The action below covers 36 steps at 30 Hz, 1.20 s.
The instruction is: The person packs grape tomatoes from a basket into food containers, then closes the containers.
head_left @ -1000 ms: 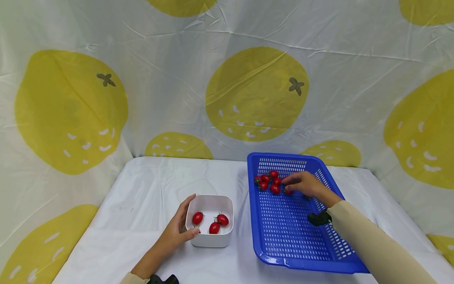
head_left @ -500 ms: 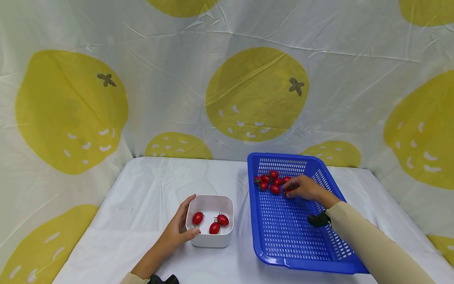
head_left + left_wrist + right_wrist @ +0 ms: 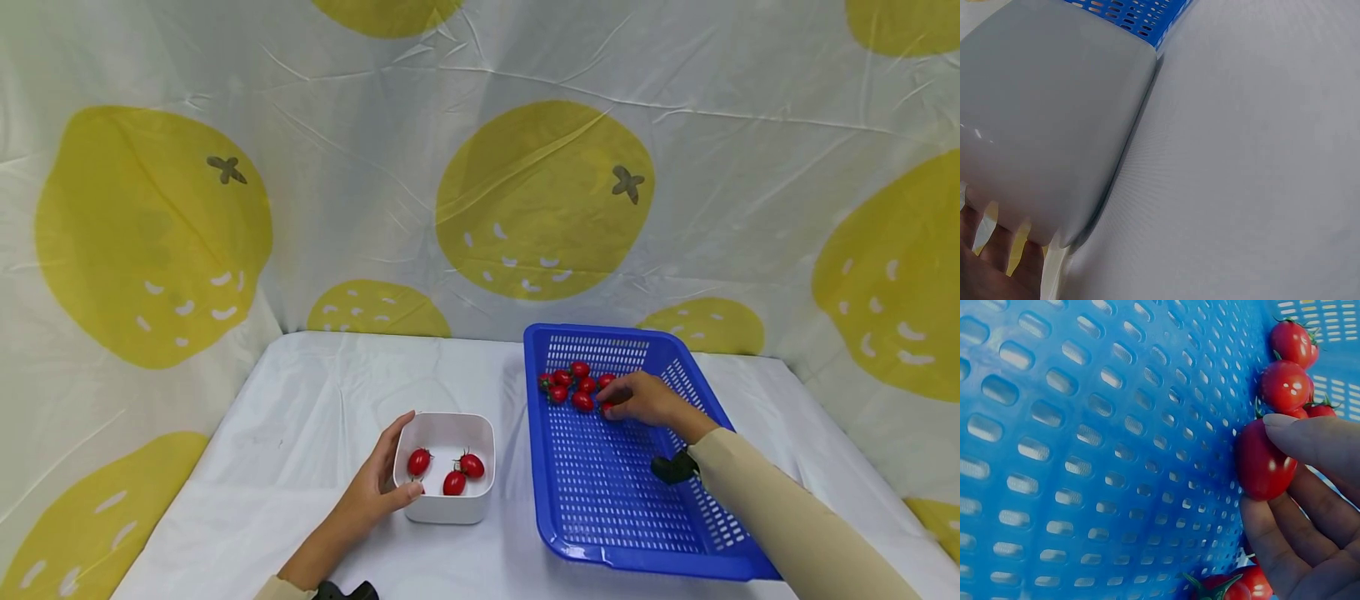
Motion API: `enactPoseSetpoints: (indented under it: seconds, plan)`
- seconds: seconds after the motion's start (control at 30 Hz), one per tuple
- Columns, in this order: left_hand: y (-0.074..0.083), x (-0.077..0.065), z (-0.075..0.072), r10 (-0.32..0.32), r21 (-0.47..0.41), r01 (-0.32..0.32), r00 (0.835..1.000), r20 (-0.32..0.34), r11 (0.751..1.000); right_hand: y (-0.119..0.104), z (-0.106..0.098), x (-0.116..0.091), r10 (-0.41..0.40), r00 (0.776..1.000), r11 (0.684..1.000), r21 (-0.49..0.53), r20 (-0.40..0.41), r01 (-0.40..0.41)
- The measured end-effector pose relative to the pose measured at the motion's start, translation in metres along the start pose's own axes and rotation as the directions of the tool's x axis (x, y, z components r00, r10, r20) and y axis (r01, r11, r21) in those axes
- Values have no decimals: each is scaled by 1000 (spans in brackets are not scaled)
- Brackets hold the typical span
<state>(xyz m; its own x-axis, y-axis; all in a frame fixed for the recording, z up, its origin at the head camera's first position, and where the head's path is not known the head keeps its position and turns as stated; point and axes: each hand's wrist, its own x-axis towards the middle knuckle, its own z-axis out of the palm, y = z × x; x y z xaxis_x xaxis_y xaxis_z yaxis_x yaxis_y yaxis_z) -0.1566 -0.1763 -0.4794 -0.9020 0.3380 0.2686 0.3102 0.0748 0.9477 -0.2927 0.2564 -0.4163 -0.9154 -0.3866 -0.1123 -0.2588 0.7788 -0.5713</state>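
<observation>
My left hand (image 3: 369, 490) holds a small white square box (image 3: 447, 510) at its left side, thumb over the near rim and fingers along the wall. Several red cherry tomatoes (image 3: 454, 482) with green stems lie inside it; one is mostly hidden by the thumb. Over a blue perforated basket (image 3: 611, 508), my right hand (image 3: 647, 400) reaches toward the far end. In the right wrist view its thumb and fingers pinch a cherry tomato (image 3: 1264, 461), close against the basket floor. More cherry tomatoes (image 3: 582, 402) are clustered just left of that hand.
The box stands left of the basket on a white cloth (image 3: 300, 417). Raised walls rim the basket, and its near half shows bare mesh. A curtain (image 3: 360, 208) printed with yellow lemons hangs behind and along both sides.
My right hand has shifted slightly toward me within the basket, and a cherry tomato behind its fingers has come into view. The left hand and the box have stayed in place.
</observation>
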Motion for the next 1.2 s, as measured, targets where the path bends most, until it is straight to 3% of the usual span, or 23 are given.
enactPoseSetpoints:
  seconds: [0.3,0.47,1.0,1.2]
  plan:
    - [-1,0,0,-3,11,3,1000,3,1000,0,-3,2,-59,997,998,-1,-47,59]
    - [-3,1,1,3,3,-3,1000,5,1000,-4,-5,1,-52,996,998,29,-72,54]
    - [-4,1,-1,28,16,-28,999,15,999,-26,-7,-2,-142,979,987,59,-150,152]
    - [-5,1,-1,21,1,-21,1000,17,1000,-42,-6,-4,-129,979,975,158,-154,154]
